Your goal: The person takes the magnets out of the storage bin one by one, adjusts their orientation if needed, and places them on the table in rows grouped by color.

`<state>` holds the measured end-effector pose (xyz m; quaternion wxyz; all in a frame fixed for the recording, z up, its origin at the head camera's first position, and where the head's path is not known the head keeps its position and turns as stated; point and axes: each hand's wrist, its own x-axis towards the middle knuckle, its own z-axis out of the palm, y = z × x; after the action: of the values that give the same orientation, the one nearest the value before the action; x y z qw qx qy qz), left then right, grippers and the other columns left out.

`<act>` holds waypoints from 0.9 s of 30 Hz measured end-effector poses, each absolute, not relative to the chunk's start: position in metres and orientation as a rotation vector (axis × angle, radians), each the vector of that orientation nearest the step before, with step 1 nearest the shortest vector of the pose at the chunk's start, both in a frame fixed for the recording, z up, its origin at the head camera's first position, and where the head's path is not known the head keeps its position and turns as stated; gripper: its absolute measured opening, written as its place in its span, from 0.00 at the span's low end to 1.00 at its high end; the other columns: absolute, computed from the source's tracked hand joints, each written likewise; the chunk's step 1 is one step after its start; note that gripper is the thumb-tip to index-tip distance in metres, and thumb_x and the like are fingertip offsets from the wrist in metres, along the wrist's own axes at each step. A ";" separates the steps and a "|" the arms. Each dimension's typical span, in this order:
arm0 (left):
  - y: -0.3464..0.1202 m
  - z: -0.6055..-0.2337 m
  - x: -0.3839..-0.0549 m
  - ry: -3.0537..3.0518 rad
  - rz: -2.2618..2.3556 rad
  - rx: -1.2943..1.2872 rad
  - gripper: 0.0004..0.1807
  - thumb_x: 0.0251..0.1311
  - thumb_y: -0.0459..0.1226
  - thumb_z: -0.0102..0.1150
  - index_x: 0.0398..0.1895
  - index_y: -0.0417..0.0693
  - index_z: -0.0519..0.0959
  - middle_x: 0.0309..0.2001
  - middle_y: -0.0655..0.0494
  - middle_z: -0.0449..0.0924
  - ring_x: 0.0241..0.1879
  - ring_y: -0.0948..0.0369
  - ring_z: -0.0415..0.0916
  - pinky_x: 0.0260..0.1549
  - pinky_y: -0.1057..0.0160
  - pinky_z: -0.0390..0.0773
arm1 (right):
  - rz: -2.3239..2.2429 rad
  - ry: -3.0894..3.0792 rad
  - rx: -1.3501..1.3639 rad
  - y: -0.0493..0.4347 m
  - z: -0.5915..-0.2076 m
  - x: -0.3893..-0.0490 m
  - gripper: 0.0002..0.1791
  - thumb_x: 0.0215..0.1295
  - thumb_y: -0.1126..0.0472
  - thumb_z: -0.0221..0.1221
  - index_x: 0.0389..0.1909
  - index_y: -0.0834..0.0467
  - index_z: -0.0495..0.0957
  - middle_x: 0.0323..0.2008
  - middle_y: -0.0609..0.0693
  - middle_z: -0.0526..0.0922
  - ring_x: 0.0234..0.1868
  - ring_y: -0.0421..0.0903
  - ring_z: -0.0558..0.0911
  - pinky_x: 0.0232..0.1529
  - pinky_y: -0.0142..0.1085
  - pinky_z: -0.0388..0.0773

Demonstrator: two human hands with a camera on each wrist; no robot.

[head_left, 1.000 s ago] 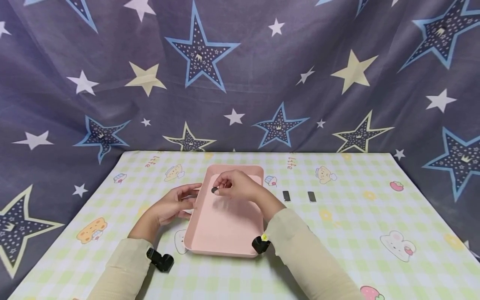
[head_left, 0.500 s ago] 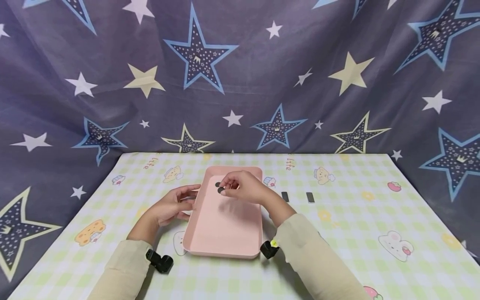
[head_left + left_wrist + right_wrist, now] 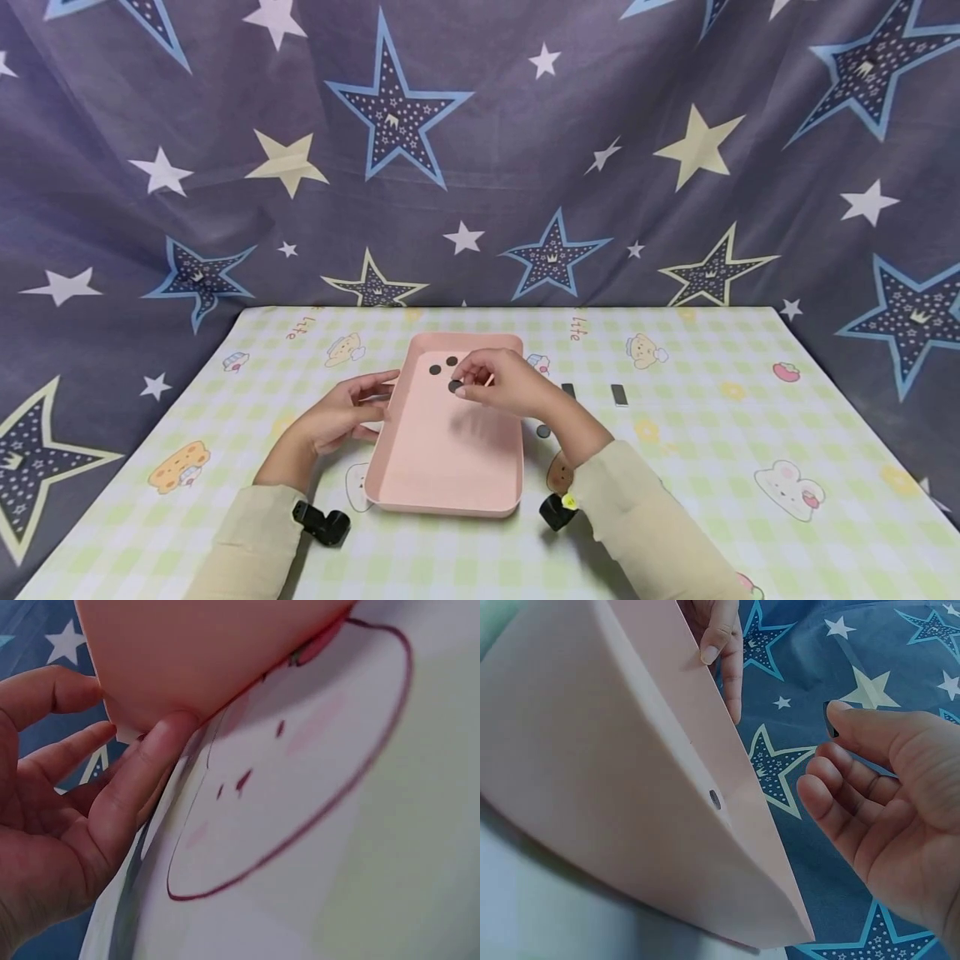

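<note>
A shallow pink tray (image 3: 450,475) lies on the table, turned lengthwise. My left hand (image 3: 337,414) touches its left wall from outside, and the left wrist view shows the thumb and fingers against the pink side (image 3: 157,667). Over the tray's far half, my right hand (image 3: 506,383) pinches a small black disc (image 3: 455,387) between thumb and fingertips. In the right wrist view that disc (image 3: 830,720) appears edge-on. Two similar discs, one on the left (image 3: 435,370) and one farther back (image 3: 452,362), lie on the tray floor.
Right of the tray, a dark rectangular piece (image 3: 618,394) with a light edge lies on the checked tablecloth (image 3: 720,500). Another dark piece (image 3: 568,390) is partly behind my right wrist. A grey disc (image 3: 543,431) rests beside the tray. A star-patterned curtain (image 3: 480,167) hangs behind.
My right hand has moved rightward over the tray, holding a disc. Two discs on the tray floor and the grey disc beside the tray have come into view. My left hand stays put.
</note>
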<state>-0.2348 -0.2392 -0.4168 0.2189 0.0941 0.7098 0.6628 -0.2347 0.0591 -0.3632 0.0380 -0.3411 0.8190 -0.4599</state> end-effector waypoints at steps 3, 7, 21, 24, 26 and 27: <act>-0.241 -0.417 -0.234 1.968 1.830 0.255 0.39 0.61 0.25 0.56 0.75 0.40 0.55 0.66 0.31 0.59 0.53 0.51 0.76 0.39 0.47 0.83 | -1.409 2.522 -1.052 0.064 -0.363 -0.232 0.06 0.61 0.66 0.66 0.39 0.60 0.82 0.30 0.46 0.80 0.31 0.40 0.77 0.34 0.33 0.79; -0.242 -0.419 -0.234 1.958 1.836 0.252 0.39 0.61 0.25 0.56 0.76 0.42 0.55 0.67 0.32 0.60 0.53 0.51 0.77 0.40 0.46 0.83 | -1.411 2.519 -1.026 0.071 -0.364 -0.228 0.06 0.62 0.65 0.66 0.39 0.59 0.82 0.30 0.46 0.80 0.32 0.41 0.77 0.34 0.33 0.78; -0.245 -0.424 -0.234 1.953 1.852 0.293 0.37 0.64 0.28 0.57 0.76 0.43 0.56 0.66 0.34 0.62 0.53 0.54 0.77 0.41 0.46 0.82 | -1.446 2.556 -0.944 0.106 -0.370 -0.219 0.07 0.63 0.63 0.65 0.41 0.56 0.82 0.32 0.46 0.79 0.33 0.44 0.78 0.33 0.36 0.78; -0.246 -0.424 -0.234 1.940 1.852 0.314 0.38 0.64 0.27 0.57 0.76 0.42 0.55 0.66 0.34 0.63 0.52 0.55 0.77 0.40 0.47 0.83 | -1.451 2.547 -0.960 0.113 -0.370 -0.217 0.07 0.63 0.63 0.65 0.41 0.56 0.82 0.33 0.46 0.79 0.34 0.45 0.77 0.34 0.37 0.79; -0.247 -0.424 -0.233 1.918 1.859 0.349 0.38 0.63 0.26 0.57 0.76 0.40 0.54 0.65 0.33 0.63 0.53 0.55 0.77 0.40 0.48 0.83 | -1.452 2.543 -0.973 0.116 -0.370 -0.215 0.07 0.63 0.64 0.65 0.41 0.57 0.82 0.33 0.46 0.79 0.35 0.45 0.77 0.35 0.37 0.79; -0.248 -0.425 -0.233 1.905 1.865 0.365 0.38 0.63 0.25 0.56 0.75 0.39 0.54 0.65 0.32 0.63 0.53 0.55 0.78 0.40 0.48 0.83 | -1.451 2.546 -0.979 0.118 -0.370 -0.214 0.07 0.63 0.64 0.65 0.41 0.57 0.82 0.33 0.46 0.79 0.35 0.45 0.77 0.35 0.37 0.79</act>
<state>-0.2328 -0.2477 -0.4247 0.2236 0.1321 0.6900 0.6756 -0.2144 0.1180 -0.3699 0.0261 -0.3169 0.8237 -0.4694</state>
